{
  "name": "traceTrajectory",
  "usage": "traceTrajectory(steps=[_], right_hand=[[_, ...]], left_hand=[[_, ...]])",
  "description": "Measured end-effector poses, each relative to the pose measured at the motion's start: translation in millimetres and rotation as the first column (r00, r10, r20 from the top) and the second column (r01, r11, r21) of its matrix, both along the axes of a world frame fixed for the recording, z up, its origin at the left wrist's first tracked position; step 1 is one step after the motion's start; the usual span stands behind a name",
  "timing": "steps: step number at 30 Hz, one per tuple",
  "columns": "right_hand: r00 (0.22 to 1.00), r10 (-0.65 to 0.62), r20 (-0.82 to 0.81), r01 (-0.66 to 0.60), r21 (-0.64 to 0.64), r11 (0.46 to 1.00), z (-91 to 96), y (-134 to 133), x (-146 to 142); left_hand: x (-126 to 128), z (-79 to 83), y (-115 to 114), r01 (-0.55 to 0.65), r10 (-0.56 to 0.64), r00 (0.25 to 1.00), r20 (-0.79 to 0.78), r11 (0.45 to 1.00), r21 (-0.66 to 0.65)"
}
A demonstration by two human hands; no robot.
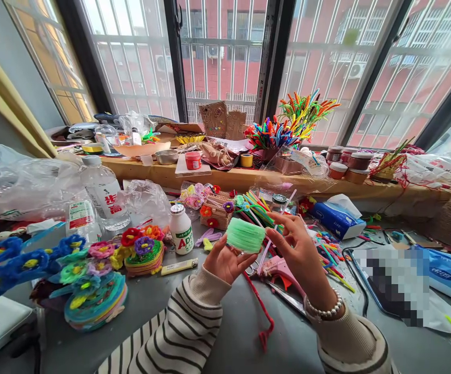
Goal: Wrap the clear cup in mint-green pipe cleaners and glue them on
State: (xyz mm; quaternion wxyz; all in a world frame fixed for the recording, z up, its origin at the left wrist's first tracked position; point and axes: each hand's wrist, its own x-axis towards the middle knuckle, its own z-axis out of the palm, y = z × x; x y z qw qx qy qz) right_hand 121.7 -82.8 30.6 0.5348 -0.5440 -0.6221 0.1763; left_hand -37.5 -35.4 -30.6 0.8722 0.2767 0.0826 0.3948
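Observation:
My left hand [227, 262] holds a small rectangular block wrapped in rows of light green pipe cleaner [244, 235], its fingers and thumb around the lower left side. At the block's right end is my right hand [293, 241], thumb and forefinger close together at the corner; whether a loose strand lies between them I cannot tell. Below the hands, a pink glue gun [280, 267] and scissors [288, 297] lie on the grey table. A red pipe cleaner strand [262, 306] trails toward me, curled at its end.
Left stand pipe-cleaner flowers [75, 270] on a layered round base [95, 304], a white bottle [181, 228], a lighter [179, 266] and a large water bottle [104, 192]. Right are a tissue pack [336, 218], scattered cut pipe cleaners [332, 257] and a phone [377, 291]. Craft supplies crowd the windowsill [155, 174].

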Motion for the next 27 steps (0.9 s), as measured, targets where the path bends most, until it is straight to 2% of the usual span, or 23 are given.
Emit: traceTrajectory(steps=[2,4,8,11,14,20,27], right_hand=[[0.999,-0.036,-0.034,0.037,0.023,0.999,-4.7,0,-4],[0.999,0.006,-0.041,-0.005,0.024,1.0,-10.8,0,-11],[0.991,0.134,-0.017,-0.133,0.016,0.991,-20.6,0,-26],[0.989,0.139,-0.058,-0.139,0.004,0.99,-23.4,1,-31],[0.986,0.137,-0.097,-0.138,0.003,0.99,-25.4,3,-31],[0.992,0.117,-0.04,-0.118,0.0,0.993,-31.6,8,-29],[0.984,0.152,-0.096,-0.155,-0.028,0.988,-33.5,7,-28]], left_hand=[[0,1.0,-2,-0.03,0.029,0.997,0.072,1.0,0.009],[0,0.9,-4,-0.064,0.059,0.991,0.116,0.997,0.036],[0,-0.9,-6,-0.133,0.126,0.988,0.091,0.988,0.075],[-1,-0.9,-8,-0.162,0.159,0.985,0.059,0.986,0.047],[-1,-0.1,-9,-0.148,0.146,0.987,0.063,0.989,0.019],[2,-0.9,-7,-0.079,0.075,0.991,0.112,0.996,0.034],[-2,-1.7,-1,-0.091,0.09,0.983,0.163,0.996,-0.001]])
